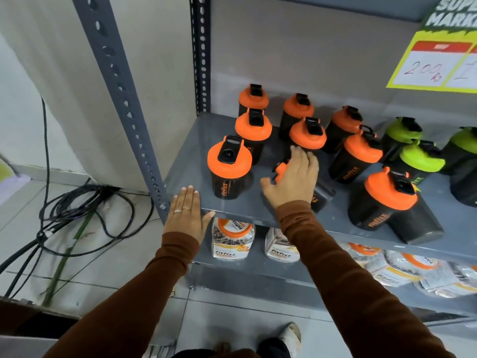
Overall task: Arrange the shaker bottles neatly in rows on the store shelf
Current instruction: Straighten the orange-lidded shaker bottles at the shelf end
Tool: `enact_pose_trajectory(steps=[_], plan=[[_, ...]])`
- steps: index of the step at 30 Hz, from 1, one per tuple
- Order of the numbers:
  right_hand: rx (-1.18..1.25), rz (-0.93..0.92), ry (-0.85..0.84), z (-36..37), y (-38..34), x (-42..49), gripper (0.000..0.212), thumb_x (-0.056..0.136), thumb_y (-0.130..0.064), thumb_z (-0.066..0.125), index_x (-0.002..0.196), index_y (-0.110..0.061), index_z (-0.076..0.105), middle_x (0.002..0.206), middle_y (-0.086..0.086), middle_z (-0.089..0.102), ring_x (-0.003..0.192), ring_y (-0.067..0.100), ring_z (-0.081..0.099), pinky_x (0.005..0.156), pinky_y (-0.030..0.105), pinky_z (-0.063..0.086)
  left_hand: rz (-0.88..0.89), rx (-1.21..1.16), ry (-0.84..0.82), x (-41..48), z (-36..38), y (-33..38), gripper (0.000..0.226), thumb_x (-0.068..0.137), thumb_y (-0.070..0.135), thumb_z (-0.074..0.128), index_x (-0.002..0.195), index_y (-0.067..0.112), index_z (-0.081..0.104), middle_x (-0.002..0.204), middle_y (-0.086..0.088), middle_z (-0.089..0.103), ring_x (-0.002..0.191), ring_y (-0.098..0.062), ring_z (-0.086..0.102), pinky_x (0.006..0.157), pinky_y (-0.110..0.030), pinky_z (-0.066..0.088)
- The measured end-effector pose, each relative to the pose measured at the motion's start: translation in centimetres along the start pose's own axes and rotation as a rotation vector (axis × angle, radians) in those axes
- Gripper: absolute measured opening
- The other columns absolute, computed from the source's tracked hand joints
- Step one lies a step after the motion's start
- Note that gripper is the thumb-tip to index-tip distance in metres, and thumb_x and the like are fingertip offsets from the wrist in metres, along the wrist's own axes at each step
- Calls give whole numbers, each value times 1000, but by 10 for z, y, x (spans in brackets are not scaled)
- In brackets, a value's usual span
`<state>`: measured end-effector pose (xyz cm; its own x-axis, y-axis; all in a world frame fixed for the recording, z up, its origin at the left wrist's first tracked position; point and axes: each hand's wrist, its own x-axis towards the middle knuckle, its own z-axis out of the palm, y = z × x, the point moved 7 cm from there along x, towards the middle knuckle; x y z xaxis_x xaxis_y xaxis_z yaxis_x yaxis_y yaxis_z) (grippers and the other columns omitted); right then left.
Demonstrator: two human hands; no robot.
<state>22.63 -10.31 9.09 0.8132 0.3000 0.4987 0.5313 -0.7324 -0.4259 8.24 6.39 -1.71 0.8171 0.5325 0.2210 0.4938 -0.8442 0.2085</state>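
1. Right now the right hand (pixel 293 177) lies spread over a shaker bottle (pixel 318 196) near the front middle of the grey metal shelf (pixel 191 161). Its fingers are loosely curved over the orange lid; whether they actually grip it I cannot tell, since the hand hides most of the bottle, which seems to lean or lie over.
2. The left hand (pixel 186 213) is flat and open, holding nothing, with its palm pressed on the shelf's front edge near the slotted upright post (pixel 121 89).
3. To do this step well, I would close the fingers around the lid's rim, stand the bottle fully upright, and set it in line behind the front-left bottle (pixel 228 167), logo facing out. Keeping the left hand braced should steady the reach.
4. Two columns of orange-lidded bottles (pixel 254 125) stand further back, roughly aligned; the ones to the right (pixel 388 197) sit skewed, and green-lidded bottles (pixel 420 158) crowd the far right.
5. Bodies are dark, smooth, slightly tapered plastic cylinders; lids are domed and glossy with black flip caps. The painted shelf looks slick, so bottles would likely slide easily.
6. Clear jars (pixel 233 239) fill the shelf below.
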Motion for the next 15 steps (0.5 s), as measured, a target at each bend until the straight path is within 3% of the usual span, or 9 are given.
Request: enact_pose_trajectory(steps=[2,4,8,10,15], plan=[[-185,153,-122,8,20,2,98,61,-33,72,138,0,23,146,25,29,138,43,14,114,53,4,-10,6,17,-1,0,1,66,85,39,52,132,-5,35,141,-25,36,133,-38,30,107,-38,9],[-329,242,-217,14,36,-2,102,61,-32,76,140,-3,17,148,25,24,139,44,13,113,58,-2,-26,-8,28,-1,0,2,68,83,40,55,131,-6,37,139,-26,38,131,-40,32,107,-40,11],[-464,198,-155,18,43,-3,75,70,-11,70,134,-2,31,130,25,47,121,44,41,108,62,19,-53,-9,10,-1,3,3,73,82,45,53,131,-6,36,139,-26,39,131,-40,32,107,-41,12],[-441,175,-147,18,44,-2,73,71,-8,69,133,-2,32,129,24,48,120,43,43,106,56,28,-63,-21,0,-1,4,2,74,82,46,53,132,-5,35,140,-25,37,132,-39,31,107,-40,10],[-170,184,-74,1,52,-8,86,61,-9,75,134,0,31,136,22,41,127,40,34,107,50,23,-57,-57,23,-1,3,3,73,81,42,57,131,-6,36,140,-25,38,132,-39,31,107,-40,10]])
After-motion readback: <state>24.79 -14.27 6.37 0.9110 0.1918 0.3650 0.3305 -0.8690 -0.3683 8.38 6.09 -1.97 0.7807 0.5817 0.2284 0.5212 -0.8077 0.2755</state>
